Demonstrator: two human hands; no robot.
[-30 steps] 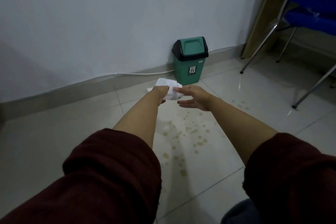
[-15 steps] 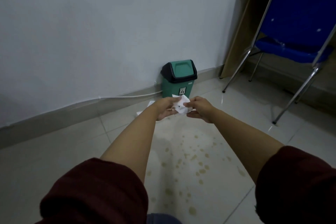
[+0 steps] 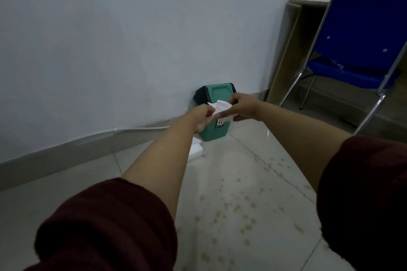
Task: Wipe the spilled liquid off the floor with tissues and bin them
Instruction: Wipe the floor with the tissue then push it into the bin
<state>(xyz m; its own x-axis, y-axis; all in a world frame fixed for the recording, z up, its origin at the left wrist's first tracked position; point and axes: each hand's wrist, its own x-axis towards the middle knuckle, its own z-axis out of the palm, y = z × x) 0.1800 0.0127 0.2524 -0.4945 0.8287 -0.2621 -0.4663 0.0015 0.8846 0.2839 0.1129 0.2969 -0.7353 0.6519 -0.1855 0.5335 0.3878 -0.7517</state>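
A white tissue (image 3: pixel 221 106) is held in the air between both hands, in front of the green bin. My left hand (image 3: pixel 201 117) pinches its left side and my right hand (image 3: pixel 241 106) grips its right side. Yellowish drops of spilled liquid (image 3: pixel 244 200) are scattered over the pale floor tiles below my arms. The small green bin (image 3: pixel 214 94) with a dark swing lid stands against the wall, partly hidden by my hands. A white tissue pack (image 3: pixel 196 149) lies on the floor beside the bin, partly behind my left forearm.
A blue chair (image 3: pixel 361 50) with metal legs stands at the right. A wooden cabinet (image 3: pixel 286 50) sits in the corner behind it. A white cable (image 3: pixel 152 127) runs along the skirting of the wall.
My right hand has closed on the tissue that my left hand held alone. Both hands have lifted it higher, and my view has tilted up.
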